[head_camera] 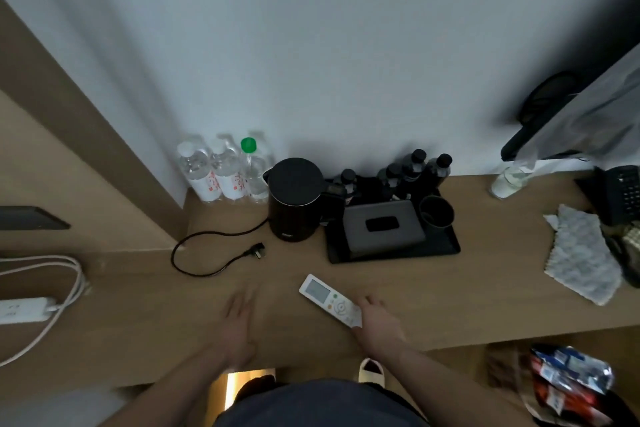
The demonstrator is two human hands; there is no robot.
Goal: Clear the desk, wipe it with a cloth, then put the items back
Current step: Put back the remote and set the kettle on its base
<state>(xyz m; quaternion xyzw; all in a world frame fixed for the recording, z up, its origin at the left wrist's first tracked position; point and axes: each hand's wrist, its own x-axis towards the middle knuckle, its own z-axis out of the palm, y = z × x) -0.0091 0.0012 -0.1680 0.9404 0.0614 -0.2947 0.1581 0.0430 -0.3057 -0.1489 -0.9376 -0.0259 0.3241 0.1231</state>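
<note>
A white remote control (327, 298) lies on the wooden desk (450, 291) near its front edge. My right hand (379, 321) touches the remote's near end, fingers around it. My left hand (239, 322) hovers blurred over bare desk to the left, fingers spread, holding nothing. A black kettle (294, 199) stands at the back, its cord and plug (256, 251) loose on the desk. Beside it a black tray (446, 246) carries a tissue box (382, 225), a dark cup (436, 211) and several dark bottles (412, 163). A grey-white cloth (581, 256) lies at the right.
Three clear water bottles (221, 172) stand against the wall at the back left. A glass jar (507, 182) and a black phone (620, 194) sit at the far right. A white power strip (24, 310) with cable lies left. A snack bag (568, 385) sits below the desk's right.
</note>
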